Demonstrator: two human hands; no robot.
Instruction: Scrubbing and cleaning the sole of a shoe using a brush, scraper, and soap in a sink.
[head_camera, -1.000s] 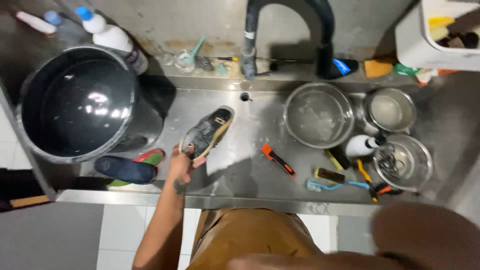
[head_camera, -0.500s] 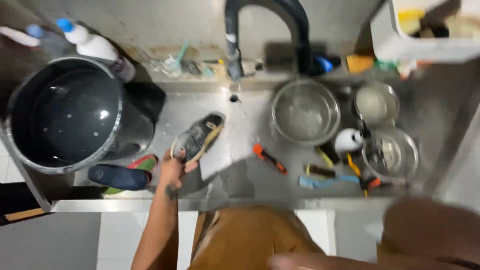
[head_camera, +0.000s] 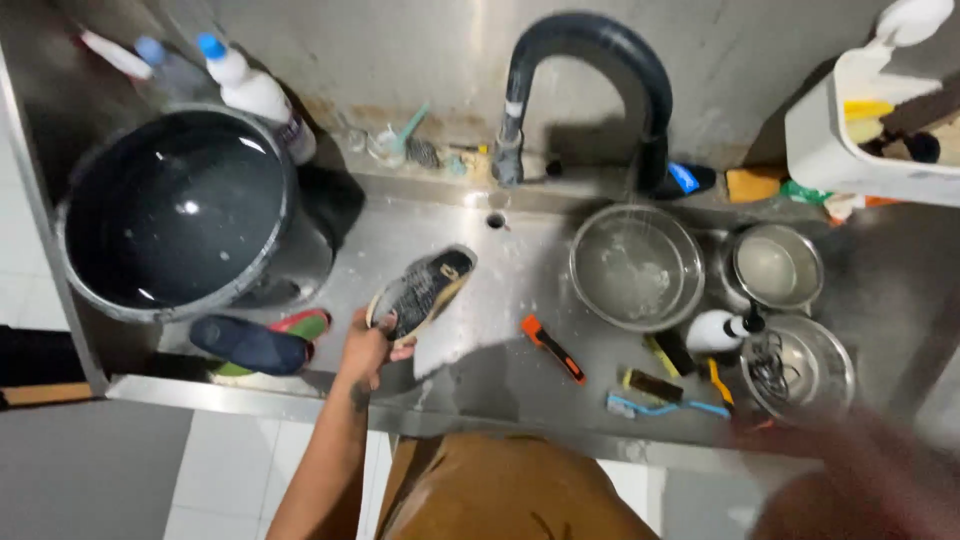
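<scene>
My left hand (head_camera: 365, 355) grips the heel end of a dark grey shoe (head_camera: 420, 290) with a tan sole, held tilted over the wet steel sink top (head_camera: 500, 370). Its toe points toward the black curved tap (head_camera: 590, 80). My right hand (head_camera: 860, 480) is only a blurred shape at the bottom right, near the sink's front edge; I cannot make out its fingers or anything in it. An orange-handled brush (head_camera: 552, 347) lies just right of the shoe.
A large dark bucket (head_camera: 175, 215) of water stands at the left, with a blue insole (head_camera: 250, 343) and a green-and-red one (head_camera: 300, 322) beside it. At the right sit three steel bowls (head_camera: 635, 265), a small white bottle (head_camera: 722, 330), several brushes, and a white basket (head_camera: 880, 120).
The shoe stays in my left hand, in much the same place over the sink top. The view has shifted slightly. The blurred right arm remains at the bottom right.
</scene>
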